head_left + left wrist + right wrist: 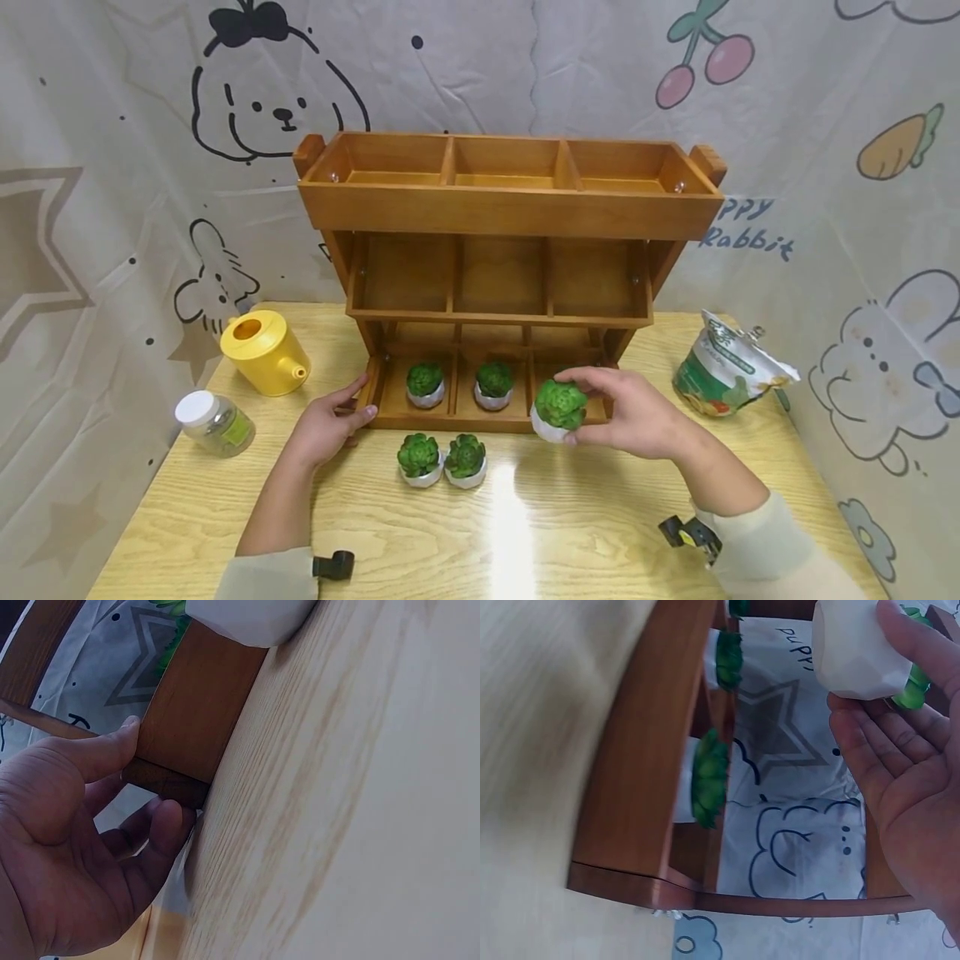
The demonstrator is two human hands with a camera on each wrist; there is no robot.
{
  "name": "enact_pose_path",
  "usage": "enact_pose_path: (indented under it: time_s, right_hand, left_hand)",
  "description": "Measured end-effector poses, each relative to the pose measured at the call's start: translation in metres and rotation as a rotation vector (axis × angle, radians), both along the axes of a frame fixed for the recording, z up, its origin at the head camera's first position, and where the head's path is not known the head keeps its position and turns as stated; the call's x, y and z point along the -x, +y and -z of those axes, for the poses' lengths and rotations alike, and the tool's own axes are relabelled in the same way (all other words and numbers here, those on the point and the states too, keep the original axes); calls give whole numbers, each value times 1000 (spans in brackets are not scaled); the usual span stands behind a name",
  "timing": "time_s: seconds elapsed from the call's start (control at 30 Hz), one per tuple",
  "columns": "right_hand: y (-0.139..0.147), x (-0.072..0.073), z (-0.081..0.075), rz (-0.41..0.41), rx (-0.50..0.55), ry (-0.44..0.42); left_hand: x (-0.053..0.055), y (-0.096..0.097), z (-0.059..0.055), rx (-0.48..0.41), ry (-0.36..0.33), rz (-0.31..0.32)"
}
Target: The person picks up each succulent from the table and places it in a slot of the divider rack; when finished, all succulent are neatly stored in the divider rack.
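Note:
My right hand (626, 412) holds a potted succulent (561, 406) between thumb and fingers, in front of the right compartment of the wooden shelf's bottom tier. In the right wrist view its white faceted pot (859, 652) shows, with the green leaves partly behind the thumb. At the bottom tier's left front corner, my left hand (324, 429) grips the wooden shelf (510, 212), thumb on one side and fingers curled at the other. One succulent (425, 383) sits in the left bottom compartment and another (493, 384) in the middle one. Two more succulents (418, 458) stand side by side on the table before the shelf.
A yellow watering can (268, 354) and a clear jar with a white lid (216, 423) stand left of the shelf. To the right is a green and white bag (727, 367) with a clip on top. Patterned cloth (465, 75) hangs behind and beside the table (600, 525).

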State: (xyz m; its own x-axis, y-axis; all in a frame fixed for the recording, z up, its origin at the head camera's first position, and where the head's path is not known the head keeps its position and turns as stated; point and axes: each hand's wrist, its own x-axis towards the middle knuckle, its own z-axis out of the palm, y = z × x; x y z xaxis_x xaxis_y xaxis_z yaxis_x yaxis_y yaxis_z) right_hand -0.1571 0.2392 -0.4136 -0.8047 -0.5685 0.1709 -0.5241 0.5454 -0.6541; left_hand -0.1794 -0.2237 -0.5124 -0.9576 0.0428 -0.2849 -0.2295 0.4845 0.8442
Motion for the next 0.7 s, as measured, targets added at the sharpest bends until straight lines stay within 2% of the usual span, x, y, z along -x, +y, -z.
enact_pose_path:
  time_s: [0.7]
  right_hand:
    - [8, 16, -39, 11, 30, 8]
  left_hand:
    - [0, 0, 1, 8, 9, 7]
